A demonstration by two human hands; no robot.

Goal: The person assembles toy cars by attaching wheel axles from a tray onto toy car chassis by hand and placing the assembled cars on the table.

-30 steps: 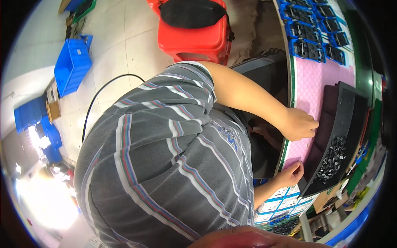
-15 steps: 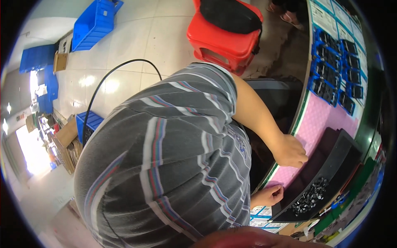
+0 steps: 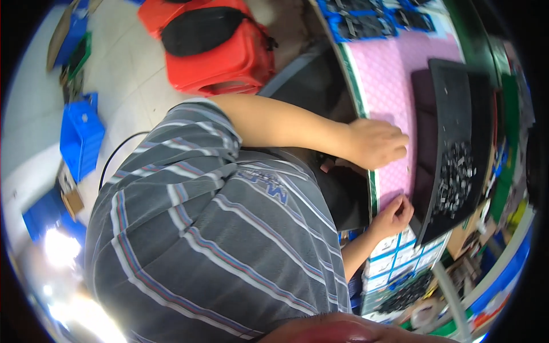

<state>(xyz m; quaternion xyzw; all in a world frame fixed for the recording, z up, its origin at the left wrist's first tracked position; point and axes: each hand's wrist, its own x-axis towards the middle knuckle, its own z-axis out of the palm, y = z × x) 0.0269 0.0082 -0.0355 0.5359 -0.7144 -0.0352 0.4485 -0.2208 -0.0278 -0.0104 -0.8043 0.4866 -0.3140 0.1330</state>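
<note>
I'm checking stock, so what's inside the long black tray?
The long black tray holds a heap of small dark shiny pieces. Whatever lies beneath the heap's top layer is covered.

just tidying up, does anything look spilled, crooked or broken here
Nothing stands out as spilled or broken. The small parts lie loosely heaped toward one end of the tray, a few bits apart but still inside. The tray's edges look bowed, but the fisheye lens could explain that.
</note>
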